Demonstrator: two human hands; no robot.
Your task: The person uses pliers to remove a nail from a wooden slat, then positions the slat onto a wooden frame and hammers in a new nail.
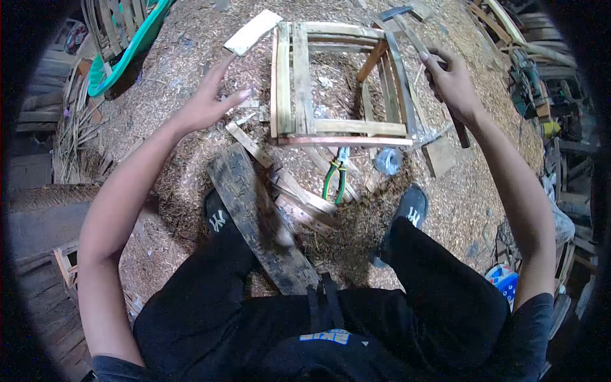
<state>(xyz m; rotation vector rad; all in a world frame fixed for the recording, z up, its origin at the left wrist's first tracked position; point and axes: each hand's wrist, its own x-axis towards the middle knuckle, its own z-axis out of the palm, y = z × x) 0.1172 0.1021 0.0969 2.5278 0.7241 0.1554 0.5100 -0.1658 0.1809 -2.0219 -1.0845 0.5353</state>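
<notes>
far ctr, on chip-strewn ground (181, 70): slatted wood frame (302, 83), betw. the two hands. l hand (213, 105) left of it, fingers open & loosely spread; fingertips nr pale wood pc (253, 32), contact unclear. r hand (450, 86) at frame's right, fingers closed round handle of hammer (414, 39), head at far end. just near of frame: green-handled pliers (335, 177); clear round item (387, 161) to their right. dark plank (248, 207) nearer, left of ctr, slanted.
</notes>
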